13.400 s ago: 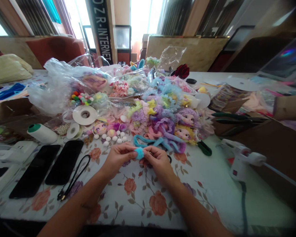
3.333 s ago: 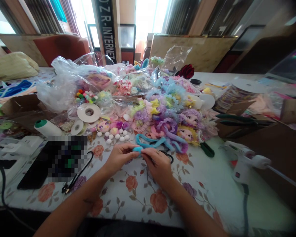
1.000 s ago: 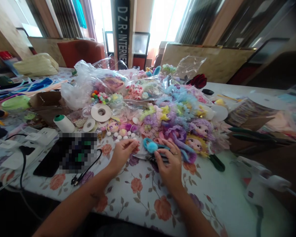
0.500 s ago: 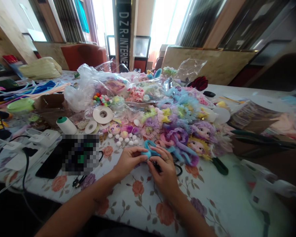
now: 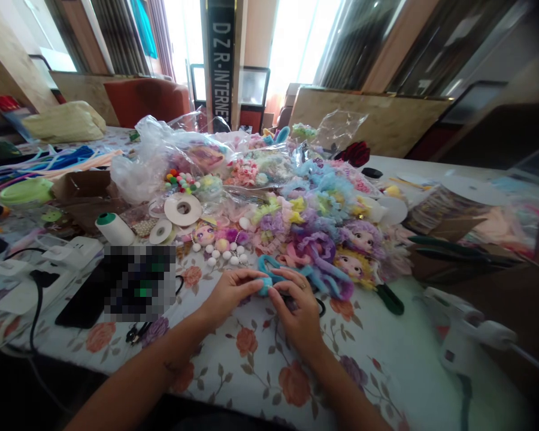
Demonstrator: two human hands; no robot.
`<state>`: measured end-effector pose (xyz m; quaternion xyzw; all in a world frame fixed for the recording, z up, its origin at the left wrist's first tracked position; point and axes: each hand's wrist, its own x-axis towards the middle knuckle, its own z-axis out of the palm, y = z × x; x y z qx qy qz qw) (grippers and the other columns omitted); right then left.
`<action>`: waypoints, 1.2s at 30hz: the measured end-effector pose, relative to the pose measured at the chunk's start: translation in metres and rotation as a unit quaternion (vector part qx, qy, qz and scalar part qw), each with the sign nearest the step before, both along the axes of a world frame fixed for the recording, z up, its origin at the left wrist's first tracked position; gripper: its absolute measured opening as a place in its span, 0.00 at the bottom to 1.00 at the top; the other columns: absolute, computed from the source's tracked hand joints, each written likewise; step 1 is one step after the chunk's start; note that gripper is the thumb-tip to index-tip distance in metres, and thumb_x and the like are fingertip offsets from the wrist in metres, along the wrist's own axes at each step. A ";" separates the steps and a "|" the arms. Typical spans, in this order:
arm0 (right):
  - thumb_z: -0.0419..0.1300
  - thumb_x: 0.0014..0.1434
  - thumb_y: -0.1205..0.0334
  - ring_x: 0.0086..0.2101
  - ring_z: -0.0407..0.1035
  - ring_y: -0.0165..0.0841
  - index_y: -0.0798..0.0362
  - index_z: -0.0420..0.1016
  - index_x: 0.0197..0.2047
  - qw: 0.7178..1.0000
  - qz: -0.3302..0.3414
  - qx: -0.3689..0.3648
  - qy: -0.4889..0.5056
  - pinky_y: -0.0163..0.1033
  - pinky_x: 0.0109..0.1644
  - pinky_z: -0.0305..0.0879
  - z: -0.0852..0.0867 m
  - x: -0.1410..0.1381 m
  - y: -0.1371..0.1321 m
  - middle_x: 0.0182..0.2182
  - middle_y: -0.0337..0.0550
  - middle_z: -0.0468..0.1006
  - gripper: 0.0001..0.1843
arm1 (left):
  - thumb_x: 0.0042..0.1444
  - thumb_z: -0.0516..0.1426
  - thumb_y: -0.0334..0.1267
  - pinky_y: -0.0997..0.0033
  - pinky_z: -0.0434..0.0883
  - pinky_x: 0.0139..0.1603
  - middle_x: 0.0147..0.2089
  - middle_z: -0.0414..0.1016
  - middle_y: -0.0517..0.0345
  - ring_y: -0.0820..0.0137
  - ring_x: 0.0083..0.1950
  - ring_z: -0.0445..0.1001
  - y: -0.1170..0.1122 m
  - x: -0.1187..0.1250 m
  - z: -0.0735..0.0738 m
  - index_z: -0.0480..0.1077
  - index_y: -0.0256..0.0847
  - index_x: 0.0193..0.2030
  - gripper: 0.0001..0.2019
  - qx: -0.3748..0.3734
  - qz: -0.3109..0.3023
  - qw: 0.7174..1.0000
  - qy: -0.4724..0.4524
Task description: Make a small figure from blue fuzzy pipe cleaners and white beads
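Observation:
A light-blue fuzzy strip, which looks like a pipe cleaner [image 5: 265,287], is pinched between both hands in a small bent bundle. My left hand [image 5: 228,292] grips its left side with thumb and forefinger. From the right, my right hand [image 5: 299,308] pinches the same piece, a ring on one finger. Just behind the fingers a blue loop [image 5: 266,263] shows; whether it belongs to the held piece I cannot tell. Purple, pink and blue fuzzy strips [image 5: 342,288] lie tangled beyond my right hand, close to a yellow-haired doll head [image 5: 353,265]. My right fingers partly cover a black cord.
A large heap of ruffled trims and plastic bags [image 5: 148,149] fills the back. To the left are a thread cone [image 5: 117,231], a ribbon spool [image 5: 182,209], a phone [image 5: 83,299] and a power strip [image 5: 36,290]. A white glue gun [image 5: 467,323] stands right, near a green-handled tool [image 5: 390,300].
The blue piece between my fingers now looks more compact, and the loop behind shows more clearly. My hands stay nearly in place while the view shifts slightly.

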<state>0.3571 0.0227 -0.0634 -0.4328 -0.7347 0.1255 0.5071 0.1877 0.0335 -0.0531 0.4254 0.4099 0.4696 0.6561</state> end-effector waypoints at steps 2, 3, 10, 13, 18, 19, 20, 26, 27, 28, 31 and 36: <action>0.59 0.64 0.62 0.54 0.67 0.44 0.50 0.74 0.41 1.000 -0.013 0.000 0.006 0.54 0.58 0.65 0.000 0.001 0.000 0.49 0.50 0.77 0.04 | 0.41 0.71 0.39 0.70 0.73 0.38 0.37 0.83 0.53 0.67 0.36 0.78 0.001 -0.002 0.001 0.81 0.38 0.40 0.17 0.001 0.010 1.000 -0.012; 0.58 0.64 0.61 0.56 0.66 0.44 0.50 0.73 0.45 1.000 -0.023 -0.001 0.008 0.55 0.59 0.64 0.001 0.002 0.000 0.52 0.51 0.75 0.07 | 0.39 0.72 0.38 0.70 0.74 0.39 0.37 0.83 0.53 0.67 0.37 0.78 0.003 -0.004 0.001 0.80 0.38 0.40 0.18 0.006 0.025 1.000 -0.015; 0.57 0.65 0.58 0.56 0.65 0.47 0.50 0.72 0.48 0.997 -0.080 -0.008 -0.022 0.59 0.59 0.63 -0.002 0.004 0.002 0.53 0.53 0.74 0.10 | 0.43 0.70 0.43 0.65 0.77 0.42 0.38 0.82 0.53 0.65 0.39 0.80 0.034 -0.035 0.006 0.77 0.36 0.41 0.19 0.055 0.201 0.978 0.002; 0.57 0.65 0.58 0.56 0.65 0.48 0.50 0.72 0.49 0.995 -0.076 -0.036 -0.048 0.59 0.57 0.65 -0.004 0.004 0.002 0.53 0.55 0.73 0.11 | 0.42 0.70 0.45 0.69 0.76 0.36 0.35 0.80 0.54 0.68 0.35 0.79 0.040 -0.042 0.013 0.75 0.35 0.43 0.22 0.025 0.237 0.971 -0.013; 0.58 0.63 0.62 0.55 0.64 0.52 0.54 0.75 0.46 0.990 -0.040 -0.025 -0.129 0.62 0.56 0.66 -0.010 0.001 0.001 0.50 0.59 0.73 0.10 | 0.44 0.68 0.49 0.76 0.67 0.25 0.32 0.78 0.56 0.73 0.28 0.74 0.047 -0.049 0.029 0.72 0.36 0.46 0.25 0.064 0.247 0.964 0.073; 0.58 0.62 0.63 0.55 0.64 0.53 0.55 0.75 0.45 0.988 -0.033 -0.018 -0.148 0.63 0.56 0.66 -0.011 0.000 0.001 0.51 0.60 0.73 0.10 | 0.46 0.66 0.50 0.76 0.66 0.25 0.32 0.77 0.56 0.72 0.28 0.74 0.052 -0.051 0.031 0.72 0.36 0.46 0.25 0.082 0.241 0.961 0.106; 0.58 0.62 0.64 0.56 0.63 0.54 0.56 0.76 0.45 0.986 -0.028 -0.014 -0.164 0.64 0.56 0.65 -0.012 -0.001 0.001 0.51 0.61 0.73 0.10 | 0.48 0.65 0.50 0.75 0.66 0.26 0.33 0.78 0.55 0.71 0.29 0.74 0.060 -0.051 0.033 0.71 0.36 0.47 0.24 0.098 0.230 0.957 0.146; 0.58 0.61 0.65 0.56 0.61 0.55 0.56 0.77 0.44 0.981 -0.033 -0.010 -0.190 0.64 0.56 0.66 -0.014 -0.001 0.002 0.52 0.62 0.72 0.10 | 0.46 0.64 0.47 0.67 0.70 0.39 0.34 0.79 0.50 0.63 0.37 0.76 0.122 -0.052 0.028 0.73 0.36 0.34 0.15 0.165 0.203 0.914 0.310; 0.58 0.60 0.65 0.56 0.62 0.55 0.57 0.77 0.44 0.982 -0.037 -0.011 -0.187 0.64 0.56 0.66 -0.015 -0.001 0.003 0.52 0.62 0.73 0.10 | 0.46 0.64 0.46 0.66 0.70 0.39 0.32 0.79 0.51 0.62 0.37 0.76 0.129 -0.052 0.027 0.74 0.37 0.31 0.14 0.169 0.202 0.909 0.324; 0.58 0.60 0.66 0.56 0.62 0.54 0.57 0.77 0.44 0.982 -0.040 -0.012 -0.183 0.63 0.56 0.66 -0.015 0.000 0.004 0.51 0.62 0.73 0.10 | 0.46 0.64 0.45 0.66 0.69 0.39 0.30 0.79 0.51 0.61 0.36 0.76 0.134 -0.052 0.027 0.74 0.37 0.29 0.12 0.175 0.204 0.903 0.337; 0.57 0.60 0.66 0.55 0.63 0.53 0.56 0.77 0.44 0.983 -0.042 -0.009 -0.177 0.62 0.56 0.67 -0.015 0.001 0.006 0.50 0.61 0.73 0.10 | 0.47 0.62 0.44 0.66 0.68 0.38 0.28 0.78 0.52 0.60 0.36 0.75 0.139 -0.057 0.031 0.74 0.38 0.26 0.10 0.192 0.217 0.886 0.363; 0.58 0.60 0.65 0.54 0.63 0.54 0.56 0.77 0.43 0.976 -0.055 0.008 -0.212 0.62 0.54 0.66 -0.013 0.003 0.005 0.50 0.60 0.73 0.09 | 0.50 0.60 0.45 0.68 0.69 0.37 0.32 0.79 0.53 0.64 0.34 0.75 0.110 -0.071 0.038 0.77 0.36 0.35 0.14 0.208 0.207 0.882 0.368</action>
